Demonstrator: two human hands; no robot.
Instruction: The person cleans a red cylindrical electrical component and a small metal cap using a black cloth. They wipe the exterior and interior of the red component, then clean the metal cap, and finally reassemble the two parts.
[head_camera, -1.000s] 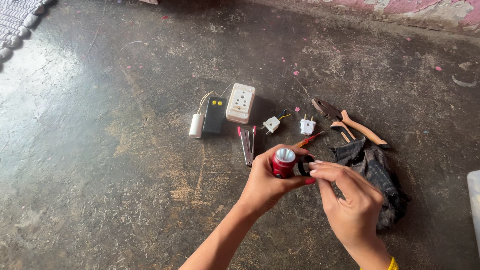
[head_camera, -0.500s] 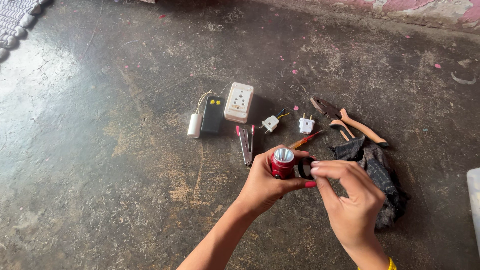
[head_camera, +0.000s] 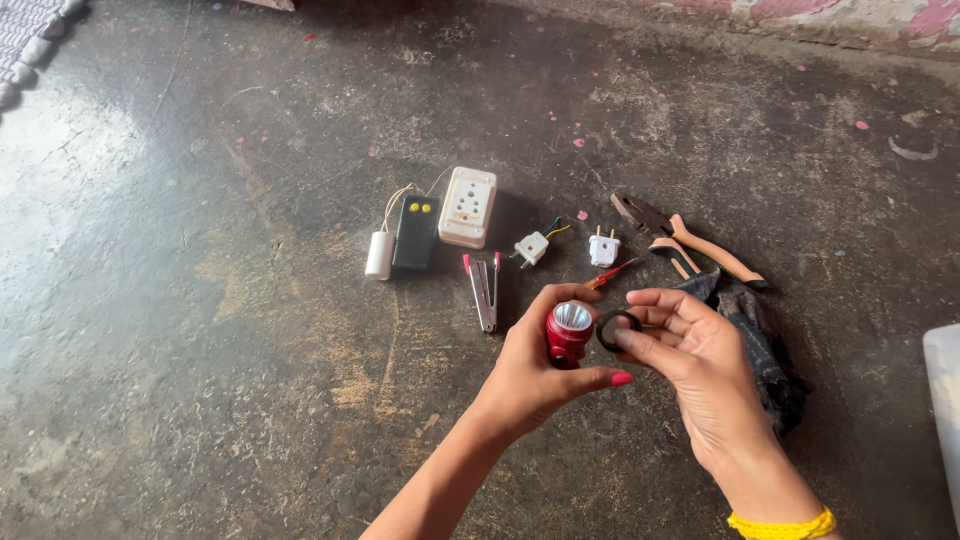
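My left hand (head_camera: 530, 375) grips a small red torch (head_camera: 568, 335), its silver reflector facing up. My right hand (head_camera: 690, 370) pinches a black ring (head_camera: 617, 330) between thumb and fingers, just to the right of the torch head and slightly apart from it. Both hands hover over a dark concrete floor (head_camera: 200, 350). A yellow band (head_camera: 780, 525) circles my right wrist.
On the floor beyond my hands lie a cream socket box (head_camera: 468, 206), a black box with a white cylinder on wires (head_camera: 414, 232), two white plugs (head_camera: 602, 249), small red-handled pliers (head_camera: 484, 288), tan-handled pliers (head_camera: 690, 240) and a black cloth (head_camera: 765, 350). A white container edge (head_camera: 945, 385) shows at the right.
The black ring has come off the front of the torch; my right hand now holds it clear to the right, exposing the silver reflector.
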